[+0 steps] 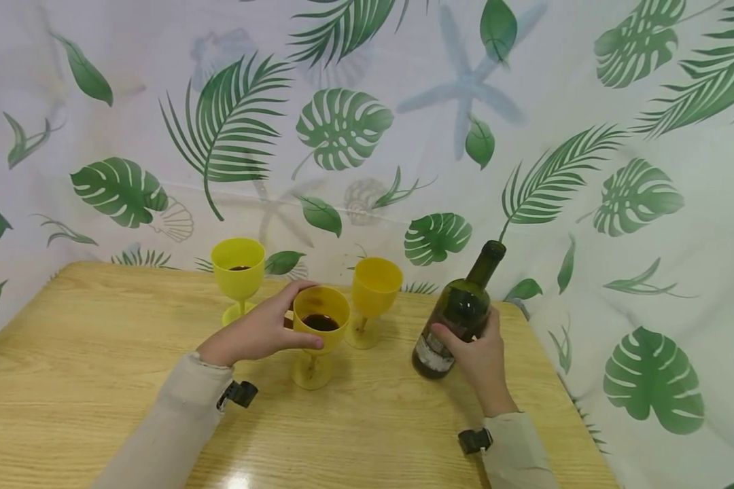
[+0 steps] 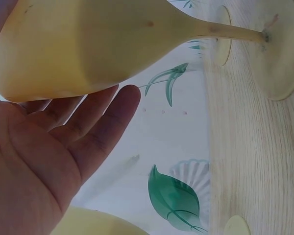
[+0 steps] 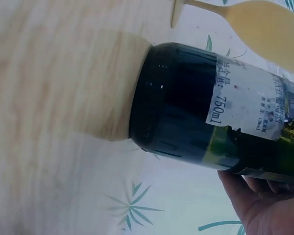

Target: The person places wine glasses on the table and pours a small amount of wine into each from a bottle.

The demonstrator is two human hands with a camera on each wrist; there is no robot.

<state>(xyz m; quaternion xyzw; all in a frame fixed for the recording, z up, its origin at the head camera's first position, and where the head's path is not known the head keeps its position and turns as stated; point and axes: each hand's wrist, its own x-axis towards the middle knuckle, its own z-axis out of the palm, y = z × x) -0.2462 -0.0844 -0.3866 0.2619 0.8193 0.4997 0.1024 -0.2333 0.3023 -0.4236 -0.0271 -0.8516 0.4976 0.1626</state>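
My left hand (image 1: 263,329) wraps thumb and fingers around the bowl of a yellow goblet (image 1: 336,307) holding some dark liquid. In the left wrist view, the foot of this goblet (image 2: 279,49) is at the tabletop, and the fingers (image 2: 100,125) lie along its bowl. On the right, my right hand (image 1: 480,360) grips the body of a dark green wine bottle (image 1: 465,305), its neck uncapped. The right wrist view shows the bottle's white label (image 3: 247,95), with its base right at the table and the fingers mostly hidden behind it.
Another yellow goblet (image 1: 238,265) with dark liquid stands at the back left, partly behind the left hand. A third goblet (image 1: 376,288), with no liquid showing, stands between the held goblet and the bottle. A leaf-patterned cloth (image 1: 367,136) hangs behind the wooden table (image 1: 98,380).
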